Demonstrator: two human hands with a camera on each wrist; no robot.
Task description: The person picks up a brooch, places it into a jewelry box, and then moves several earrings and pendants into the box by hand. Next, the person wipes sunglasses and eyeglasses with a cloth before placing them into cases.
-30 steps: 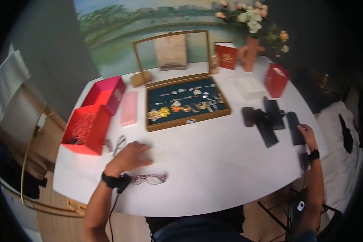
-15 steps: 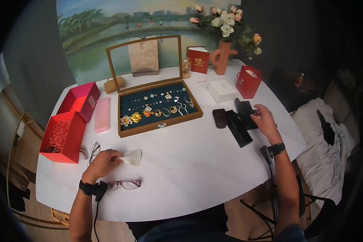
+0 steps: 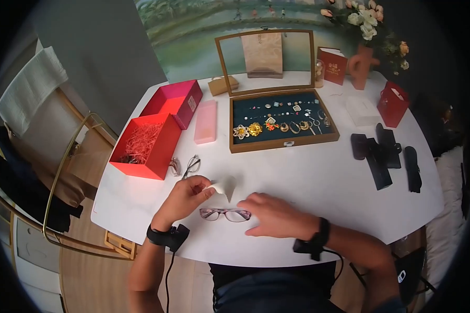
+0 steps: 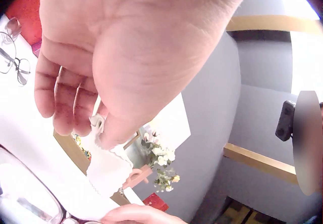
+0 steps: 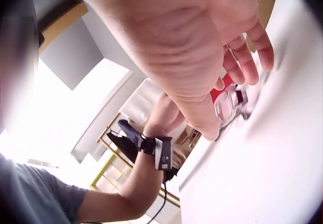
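Observation:
A small white cloth [image 3: 225, 187] hangs from my left hand [image 3: 187, 197], pinched between thumb and fingers above the table. In the left wrist view the cloth [image 4: 108, 171] shows a zigzag edge and falls in a loose fold. Below it, a pair of purple-framed eyeglasses [image 3: 212, 214] lies on the white table, lenses facing me. My right hand [image 3: 281, 216] is at the right end of these eyeglasses, palm down, its thumb and fingers spread apart. The right wrist view shows the fingers extended, holding nothing, with the eyeglasses just beyond them.
Thin-framed eyeglasses [image 3: 192, 166] and folded glasses [image 3: 175, 167] lie by a red box [image 3: 159, 151] of shredded paper. A pink case [image 3: 206, 122] and an open jewelry box [image 3: 284, 146] stand behind. Several dark cases [image 3: 379, 169] lie at the right.
My right hand has left the dark cases and come leftward to the purple eyeglasses. My left hand has lifted the cloth off the table. The dark elongated case now lies right of the others.

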